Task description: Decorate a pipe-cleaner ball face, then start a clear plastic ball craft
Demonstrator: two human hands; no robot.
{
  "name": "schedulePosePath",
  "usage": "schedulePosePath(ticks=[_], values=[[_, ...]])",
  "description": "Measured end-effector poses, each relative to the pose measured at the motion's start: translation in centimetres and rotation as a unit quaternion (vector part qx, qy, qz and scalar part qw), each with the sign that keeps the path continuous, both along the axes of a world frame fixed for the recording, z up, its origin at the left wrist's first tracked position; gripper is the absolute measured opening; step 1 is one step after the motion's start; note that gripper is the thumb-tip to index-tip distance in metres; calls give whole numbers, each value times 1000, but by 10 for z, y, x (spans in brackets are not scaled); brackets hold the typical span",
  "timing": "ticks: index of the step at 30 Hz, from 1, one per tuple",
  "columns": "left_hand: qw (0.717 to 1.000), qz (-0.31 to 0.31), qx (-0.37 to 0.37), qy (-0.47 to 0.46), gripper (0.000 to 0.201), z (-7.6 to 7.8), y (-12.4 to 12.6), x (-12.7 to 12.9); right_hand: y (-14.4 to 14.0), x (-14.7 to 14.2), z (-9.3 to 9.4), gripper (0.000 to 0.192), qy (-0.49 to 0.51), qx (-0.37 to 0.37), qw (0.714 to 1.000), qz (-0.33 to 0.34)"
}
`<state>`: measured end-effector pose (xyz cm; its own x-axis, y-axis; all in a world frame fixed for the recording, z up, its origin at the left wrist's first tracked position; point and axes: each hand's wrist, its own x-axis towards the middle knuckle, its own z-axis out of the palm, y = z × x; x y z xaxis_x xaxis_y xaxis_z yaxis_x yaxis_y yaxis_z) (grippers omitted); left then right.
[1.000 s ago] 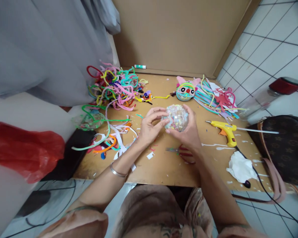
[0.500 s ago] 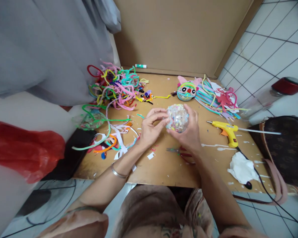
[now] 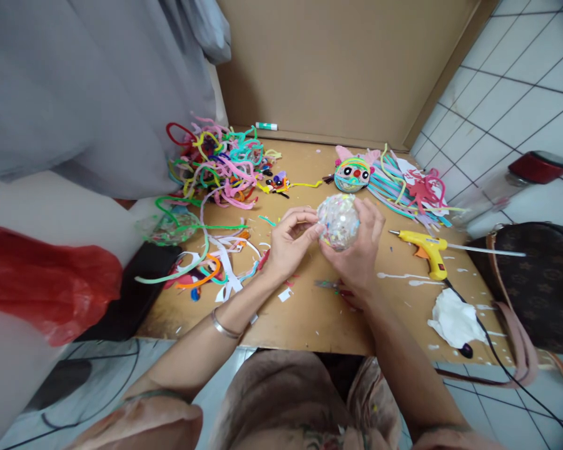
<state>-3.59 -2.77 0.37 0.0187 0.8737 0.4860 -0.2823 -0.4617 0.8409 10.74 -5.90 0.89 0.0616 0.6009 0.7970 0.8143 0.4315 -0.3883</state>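
- Ball [image 3: 338, 220], clear and speckled with bits of colour, is held up over the middle of the wooden table [image 3: 309, 312], between both hands.
- Right hand [image 3: 359, 247] cups the ball from the right and from below, fingers curled round its far side, thumb against its near side.
- Left hand [image 3: 288, 240] meets the ball on its left side; thumb and fingertips are pinched together against the surface, grasping at it.
- Bracelet [image 3: 223, 325] sits on the left wrist.
- Scissors [image 3: 331, 285] lie on the table just under the right wrist, partly hidden by it.
- Glue gun [image 3: 426, 247], yellow, lies on the table to the right of the hands, near a crumpled tissue [image 3: 453, 315].
- Pile of pipe cleaners [image 3: 216, 159] in many colours lies at the far left of the table, well apart from the ball.
- Finished toy face [image 3: 351, 174] with loose strands beside it lies beyond the hands.
- Paper scraps [image 3: 225, 262] lie left of the left hand.
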Motion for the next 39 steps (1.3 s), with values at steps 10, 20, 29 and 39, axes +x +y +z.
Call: schedulePosePath(ticks=[10, 20, 29, 39], values=[[973, -42, -192, -124, 28, -15, 22, -5, -6, -4, -3, 92, 90, -21, 992, 87], [904, -138, -336, -227, 45, -18, 39, -7, -4, -2, -2, 114, 235, -124, 956, 125], [907, -183, -338, -173, 35, -38, 39, -4, -16, -16, 8, 79, 212, -84, 970, 83], [915, -192, -327, -140, 41, -37, 38, -6, -20, -15, 14, 75, 173, -47, 977, 116]])
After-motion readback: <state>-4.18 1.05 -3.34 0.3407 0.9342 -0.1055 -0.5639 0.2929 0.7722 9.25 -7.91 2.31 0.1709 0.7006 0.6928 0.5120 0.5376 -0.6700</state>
